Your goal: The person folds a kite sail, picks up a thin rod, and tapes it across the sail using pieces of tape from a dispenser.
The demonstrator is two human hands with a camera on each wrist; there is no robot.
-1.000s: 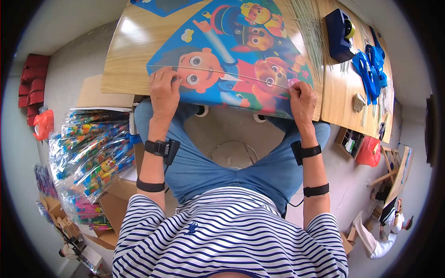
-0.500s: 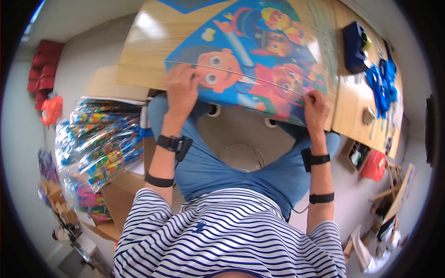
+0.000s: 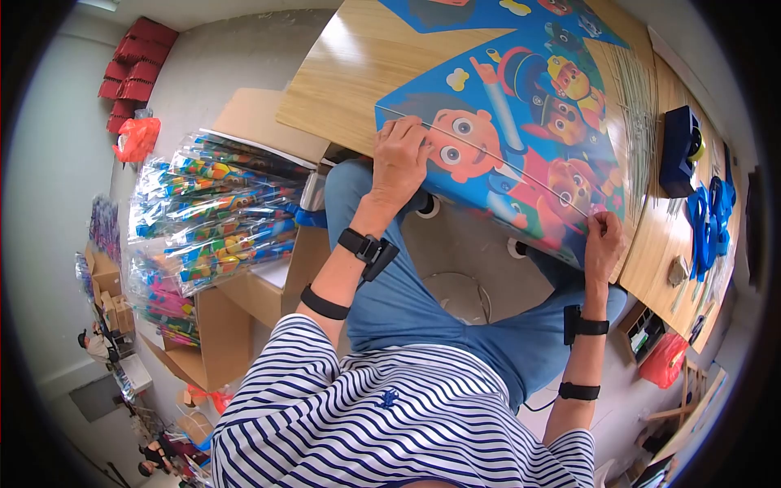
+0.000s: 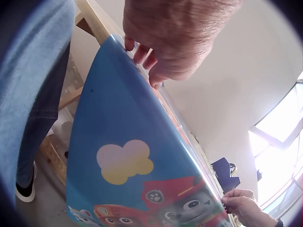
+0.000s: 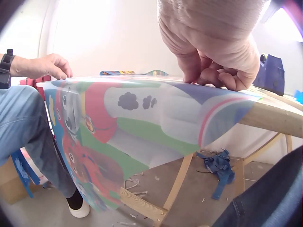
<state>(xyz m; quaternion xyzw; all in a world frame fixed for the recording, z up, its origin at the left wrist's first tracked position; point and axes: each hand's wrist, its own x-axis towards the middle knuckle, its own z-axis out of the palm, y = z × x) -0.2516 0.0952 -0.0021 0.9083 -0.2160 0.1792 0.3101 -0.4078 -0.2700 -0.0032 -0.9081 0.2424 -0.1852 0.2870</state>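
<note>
A glossy cartoon-printed sheet (image 3: pixel 521 122) lies on the wooden table, its near part hanging over the front edge. Across it, near that edge, runs a thin pale stick (image 3: pixel 521 175). The left hand (image 3: pixel 400 159) is at the stick's left end, bent fingertips resting on the sheet. At the other end the right hand (image 3: pixel 604 244) pinches the stick between thumb and forefinger. In the left wrist view, the left hand's (image 4: pixel 177 38) fingertips touch the sheet (image 4: pixel 118 109) along its bend. The right wrist view has the right hand's (image 5: pixel 213 47) fingers curled down at the sheet's (image 5: pixel 142 118) top.
Another printed sheet (image 3: pixel 447 18) lies at the back. To the right are a bundle of thin sticks (image 3: pixel 633 114), a blue tape dispenser (image 3: pixel 677 154) and blue straps (image 3: pixel 709 220). Bagged printed goods (image 3: pixel 228 211) are heaped at the left by an open carton (image 3: pixel 224 333).
The head view has turned, so table, sheet and hands appear farther right and tilted. Both hands keep their places at the stick's ends.
</note>
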